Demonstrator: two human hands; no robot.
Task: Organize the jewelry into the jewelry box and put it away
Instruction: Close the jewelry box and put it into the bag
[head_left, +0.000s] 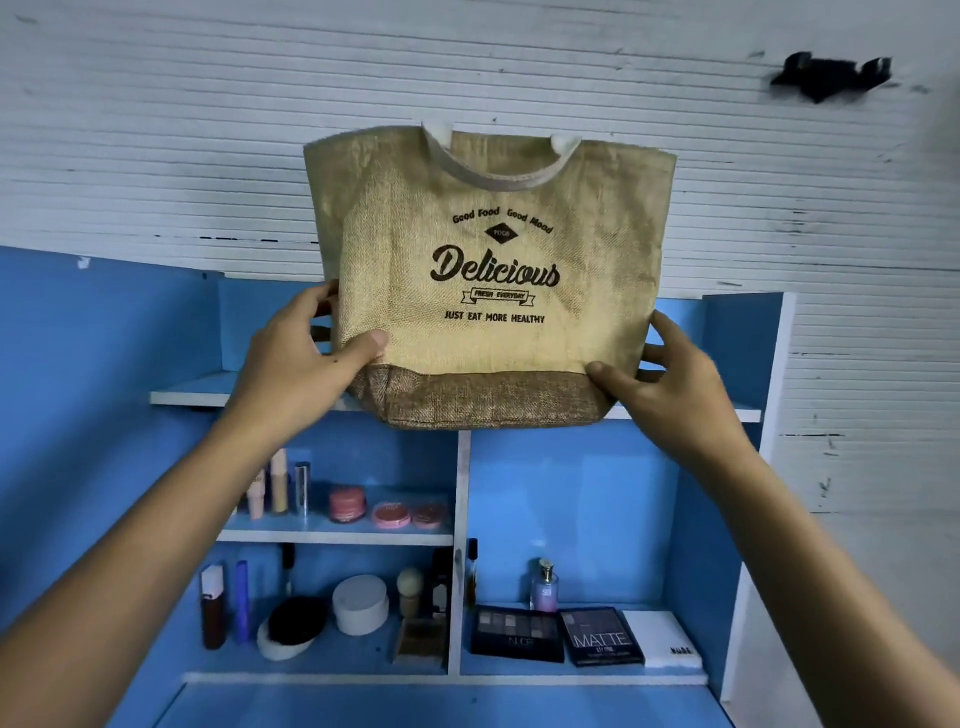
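Left hand (306, 358) and right hand (670, 379) gripping jute bag (493, 291) at lower corners, thumbs pressing front, bag resting upright on top shelf (187, 397) front edge. Print reading "Delicious", "Good Food Good Mood", "JUST EAT MORE HEALTHY". Palette (602, 636) below reading "MATTE".

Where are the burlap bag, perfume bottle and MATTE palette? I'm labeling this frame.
burlap bag (493, 280): head view, printed front panel.
perfume bottle (544, 590): head view, glass body.
MATTE palette (602, 636): head view, lid.
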